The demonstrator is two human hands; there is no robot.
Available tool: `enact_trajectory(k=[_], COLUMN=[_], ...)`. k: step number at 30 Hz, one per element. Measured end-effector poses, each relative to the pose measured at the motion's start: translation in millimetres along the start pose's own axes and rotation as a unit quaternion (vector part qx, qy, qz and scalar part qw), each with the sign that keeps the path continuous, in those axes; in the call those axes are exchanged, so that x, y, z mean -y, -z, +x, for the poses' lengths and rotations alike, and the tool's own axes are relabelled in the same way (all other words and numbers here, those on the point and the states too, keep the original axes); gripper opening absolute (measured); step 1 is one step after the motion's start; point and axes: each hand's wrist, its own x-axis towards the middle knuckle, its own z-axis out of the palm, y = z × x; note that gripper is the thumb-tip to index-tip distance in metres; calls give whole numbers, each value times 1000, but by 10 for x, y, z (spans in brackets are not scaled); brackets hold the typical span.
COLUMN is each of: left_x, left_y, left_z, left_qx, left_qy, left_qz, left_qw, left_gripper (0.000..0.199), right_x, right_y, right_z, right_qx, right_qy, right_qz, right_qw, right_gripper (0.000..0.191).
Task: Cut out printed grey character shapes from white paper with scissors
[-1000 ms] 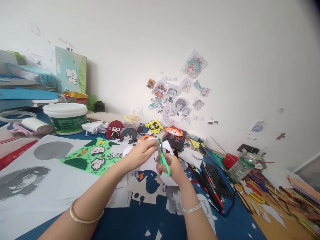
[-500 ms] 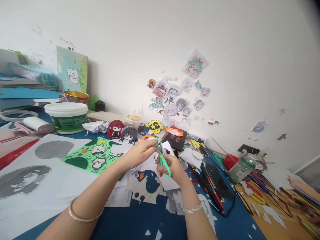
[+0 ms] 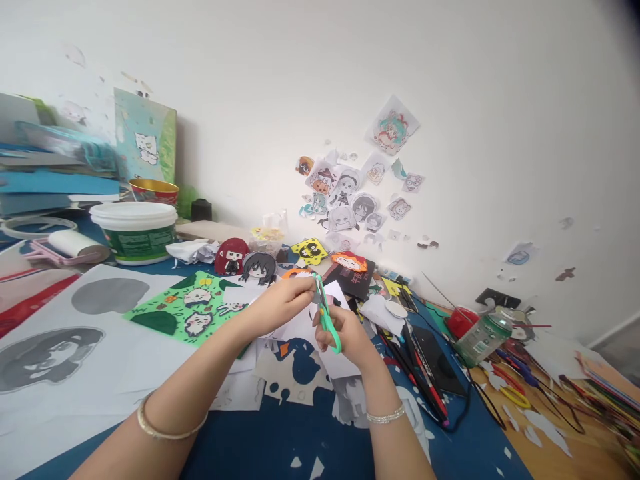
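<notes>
Green-handled scissors (image 3: 327, 320) are in my right hand (image 3: 345, 335), fingers wrapped round the handles, blades pointing up and away. The blades look nearly closed and reach beside the fingertips of my left hand (image 3: 287, 300). My left hand is closed in a pinch; whatever lies between its fingers is too small to make out. Beneath and behind both hands are white paper sheets, one with a pinkish drawing. A cut-out paper remnant (image 3: 273, 373) with holes lies on the blue table (image 3: 280, 443) below the hands.
On the left lie a green decorated sheet (image 3: 173, 300), a large printed sheet (image 3: 100, 333) and a white-lidded tub (image 3: 134, 233). Pens (image 3: 425, 380), a black phone-like slab, a green spray can (image 3: 484, 337) and more scissors (image 3: 515, 398) are at right. Cut-out drawings cover part of the wall.
The scissor blades have drawn closer together. Both hands stay almost in place, and the view has shifted very slightly.
</notes>
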Motion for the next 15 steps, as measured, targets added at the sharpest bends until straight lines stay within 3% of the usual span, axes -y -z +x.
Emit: enact_trajectory(k=[15], left_x=[4], left_y=[1], left_z=[-16], left_qx=[1], left_qy=[18], left_qz=[-7], left_qw=[1000], left_gripper=[20], right_x=[-54], right_y=[17], right_z=[15], right_qx=[-22], right_qy=[1], right_qz=[-21], right_qw=[1000], right_gripper=[25])
